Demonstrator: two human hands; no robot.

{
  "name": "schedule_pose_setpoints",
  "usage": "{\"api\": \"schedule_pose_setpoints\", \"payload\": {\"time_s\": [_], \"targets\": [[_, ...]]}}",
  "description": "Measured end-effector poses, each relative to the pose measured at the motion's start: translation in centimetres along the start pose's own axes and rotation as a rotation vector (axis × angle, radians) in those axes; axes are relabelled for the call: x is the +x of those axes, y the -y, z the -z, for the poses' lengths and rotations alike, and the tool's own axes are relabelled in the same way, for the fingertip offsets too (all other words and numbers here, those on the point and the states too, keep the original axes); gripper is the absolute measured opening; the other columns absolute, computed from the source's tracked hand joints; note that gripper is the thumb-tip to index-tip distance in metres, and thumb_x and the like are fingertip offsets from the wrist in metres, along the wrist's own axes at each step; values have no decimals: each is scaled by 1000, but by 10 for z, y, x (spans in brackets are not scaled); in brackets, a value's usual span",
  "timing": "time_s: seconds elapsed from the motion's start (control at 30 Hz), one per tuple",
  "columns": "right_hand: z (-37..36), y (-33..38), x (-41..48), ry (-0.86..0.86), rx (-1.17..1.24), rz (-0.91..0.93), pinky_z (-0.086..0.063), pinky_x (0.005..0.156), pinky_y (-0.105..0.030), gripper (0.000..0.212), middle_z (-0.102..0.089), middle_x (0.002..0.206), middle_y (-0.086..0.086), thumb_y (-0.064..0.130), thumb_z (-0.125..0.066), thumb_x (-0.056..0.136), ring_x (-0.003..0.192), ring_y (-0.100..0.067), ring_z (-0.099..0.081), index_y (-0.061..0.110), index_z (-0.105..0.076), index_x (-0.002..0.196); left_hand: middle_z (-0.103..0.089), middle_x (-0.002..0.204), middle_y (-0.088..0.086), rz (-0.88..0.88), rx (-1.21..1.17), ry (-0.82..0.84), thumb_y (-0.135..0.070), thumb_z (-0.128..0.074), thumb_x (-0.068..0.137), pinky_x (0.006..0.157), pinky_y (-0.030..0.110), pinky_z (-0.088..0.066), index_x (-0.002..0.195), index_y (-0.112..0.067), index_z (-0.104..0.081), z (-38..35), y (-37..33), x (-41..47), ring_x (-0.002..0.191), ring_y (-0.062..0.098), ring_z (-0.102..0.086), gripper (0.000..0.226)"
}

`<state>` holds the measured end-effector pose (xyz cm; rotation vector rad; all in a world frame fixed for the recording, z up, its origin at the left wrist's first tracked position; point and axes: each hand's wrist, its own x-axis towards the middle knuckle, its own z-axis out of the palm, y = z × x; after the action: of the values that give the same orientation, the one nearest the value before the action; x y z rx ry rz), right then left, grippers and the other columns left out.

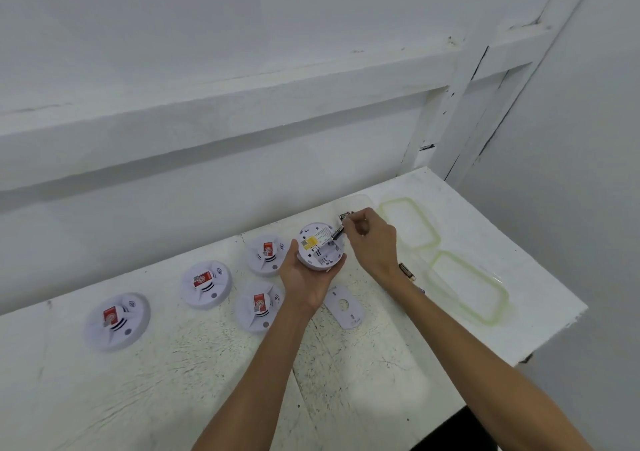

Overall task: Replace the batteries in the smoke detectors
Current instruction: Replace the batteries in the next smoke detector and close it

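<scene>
Cradling the upturned smoke detector (320,246) above the table (207,364), the left hand (306,277) was curled under its rim, while a battery (337,234) was pinched in the fingertips of the right hand (372,243) at the open compartment. The cell was best kept aligned with the bay, polarity checked, and the detector held level.

Table (173,398): white, flecked with dark speckled scuffs.
Wall (242,70): plain white.
Smoke detectors (117,322) (206,285) (259,307) (266,255), four at left: pale lilac-white, each with a red label and dark slot lines.
Raised detector (320,248): white, with a label part yellow, part white.
Pinched battery (337,234): dark, silvery.
Loose battery (407,271): dark, gold-banded.
Loose plate (343,307), near: pale lilac-white.
Far lid (394,200) and near lid (485,322), right — clear, with pale green rims.
</scene>
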<state>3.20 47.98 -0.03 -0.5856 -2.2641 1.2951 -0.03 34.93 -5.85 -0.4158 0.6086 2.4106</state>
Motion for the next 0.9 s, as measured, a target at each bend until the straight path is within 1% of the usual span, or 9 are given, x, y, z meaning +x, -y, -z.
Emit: {"api": "schedule_pose_setpoints", "payload": {"time_s": [0.07, 0.2, 0.3, 0.43, 0.63, 0.7, 0.77, 0.83, 0.9], "targets": [[-4, -3, -8, 5, -32, 24, -43, 62, -6, 7, -69, 75, 11, 25, -64, 94, 68, 2, -63, 19, -67, 91, -64, 132, 27, -13, 0, 23, -42, -41, 106, 118, 62, -31, 132, -5, -59, -3, 3, 1, 132, 45, -52, 49], [-16, -9, -25, 27, -92, 33, -55, 72, -26, 7, -69, 80, 9, 25, -63, 96, 76, -7, -65, 19, -66, 92, -55, 142, 30, -9, -11, 21, -44, -40, 106, 114, 59, -38, 141, -2, -53, 4, 3, 4, 135, 44, -50, 57], [-20, -11, -29, 33, -136, 21, -56, 73, -31, 11, -68, 80, 7, 25, -65, 95, 77, -10, -65, 18, -68, 87, -57, 140, 30, -18, -19, 14, -45, -40, 105, 109, 57, -43, 143, 0, -50, 5, 5, 2, 132, 43, -53, 59], [-27, -17, -39, 43, -338, 103, -50, 72, -31, 20, -58, 91, -1, 26, -61, 97, 85, -19, -57, 10, -71, 90, -63, 129, 26, -30, 7, -6, -46, -36, 107, 101, 50, -51, 138, 0, -54, 2, 9, -8, 118, 37, -62, 58], [-35, -18, -63, 116, -604, 243, -36, 61, -25, 38, -58, 109, -1, 39, -50, 101, 104, -19, -48, 5, -66, 101, -59, 139, 26, -36, 11, -27, -45, -39, 106, 108, 44, -48, 146, 5, -45, 8, 8, -11, 130, 38, -55, 65], [-32, -22, -62, 148, -612, 256, -39, 61, -25, 39, -60, 113, 0, 40, -49, 101, 106, -18, -50, 6, -68, 102, -62, 134, 26, -36, 22, -35, -45, -39, 106, 106, 45, -50, 147, 4, -45, 12, 9, -14, 125, 37, -58, 64], [-24, -26, -51, 171, -547, 282, -49, 69, -30, 41, -65, 117, 0, 40, -50, 101, 106, -18, -55, 10, -77, 98, -61, 136, 26, -33, 49, -56, -44, -38, 106, 111, 52, -43, 146, 2, -47, 16, 8, -13, 127, 39, -56, 62], [-13, -26, -35, 131, -359, 211, -53, 80, -33, 37, -72, 104, -1, 37, -53, 101, 92, -14, -63, 13, -80, 92, -54, 144, 28, -28, 58, -56, -45, -40, 105, 113, 59, -38, 147, -1, -47, 17, 3, -12, 135, 42, -50, 60], [-7, -27, -13, 51, -261, 138, -54, 76, -36, 29, -73, 88, -2, 29, -55, 100, 75, -13, -63, 11, -76, 90, -53, 146, 27, -23, 58, -60, -43, -46, 102, 109, 63, -40, 148, -4, -47, 15, -3, -12, 138, 45, -47, 60]]}}
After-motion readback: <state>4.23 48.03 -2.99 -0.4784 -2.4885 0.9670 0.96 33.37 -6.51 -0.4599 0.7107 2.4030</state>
